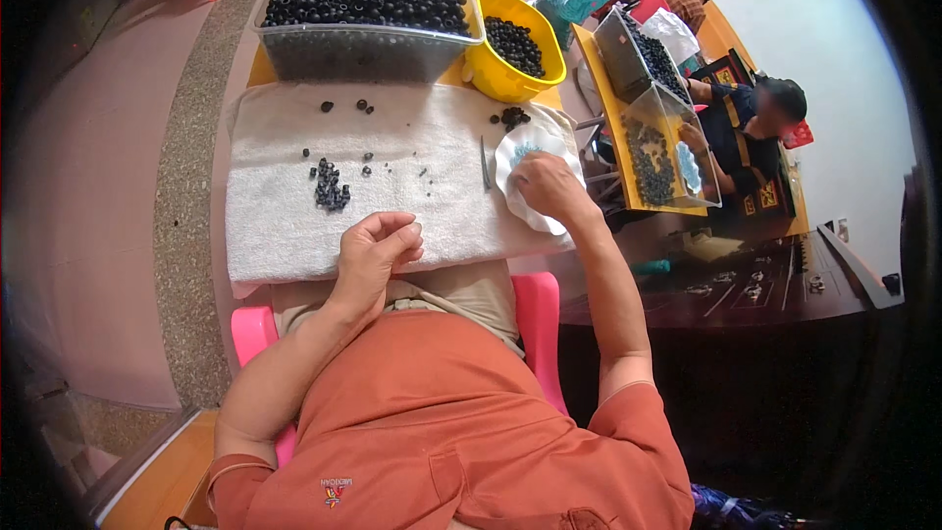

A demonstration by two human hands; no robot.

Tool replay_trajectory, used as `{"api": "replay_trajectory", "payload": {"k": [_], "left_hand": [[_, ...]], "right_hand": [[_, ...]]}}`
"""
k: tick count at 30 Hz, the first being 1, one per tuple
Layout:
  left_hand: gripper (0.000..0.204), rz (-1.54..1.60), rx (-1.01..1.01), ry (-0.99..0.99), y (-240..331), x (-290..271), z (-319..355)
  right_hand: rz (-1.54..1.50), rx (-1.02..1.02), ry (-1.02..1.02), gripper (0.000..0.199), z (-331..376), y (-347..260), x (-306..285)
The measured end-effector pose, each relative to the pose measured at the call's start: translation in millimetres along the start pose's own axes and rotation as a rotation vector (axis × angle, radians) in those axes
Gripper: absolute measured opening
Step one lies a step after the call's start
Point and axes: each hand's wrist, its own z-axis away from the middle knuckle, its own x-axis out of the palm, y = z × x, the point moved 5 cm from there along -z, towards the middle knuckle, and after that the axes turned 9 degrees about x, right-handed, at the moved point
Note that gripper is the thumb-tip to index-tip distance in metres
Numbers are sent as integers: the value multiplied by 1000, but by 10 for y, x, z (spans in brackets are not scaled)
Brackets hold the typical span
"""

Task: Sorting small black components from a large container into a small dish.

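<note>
My right hand (549,185) reaches into a white wavy-rimmed dish (507,159), its fingertips bunched at the small light-blue pieces (525,150) inside. What it pinches, if anything, is hidden. At the near edge of a white towel (285,147), my left hand (376,250) is closed, thumb against the curled fingers; anything between them is too small to make out. Beyond it, a group of small black ring-like parts (331,188) lies on the towel, with a few strays nearby. A thin dark tool like tweezers (485,163) rests left of the dish.
A clear bin (363,54) heaped with black parts stands at the far side, beside a yellow bucket (502,84) of them. Another small black pile (513,118) lies behind the dish. At right, a co-worker (751,137) sits by another table (599,88) with clear bins.
</note>
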Motion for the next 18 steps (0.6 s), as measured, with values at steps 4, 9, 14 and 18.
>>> {"api": "replay_trajectory", "payload": {"k": [4,9,14,18], "left_hand": [[15,-2,12,-5,4,-6,6],[15,-6,19,-10,-4,-13,1],[16,-6,9,-11,0,-9,1],[16,1,7,-10,6,-3,4]], "right_hand": [[1,2,-18,16,4,-21,-7],[-33,-2,-19,15,23,-72,-67],[-14,31,-47,13,12,-91,-61],[-60,69,-10,15,43,-79,-65]]}}
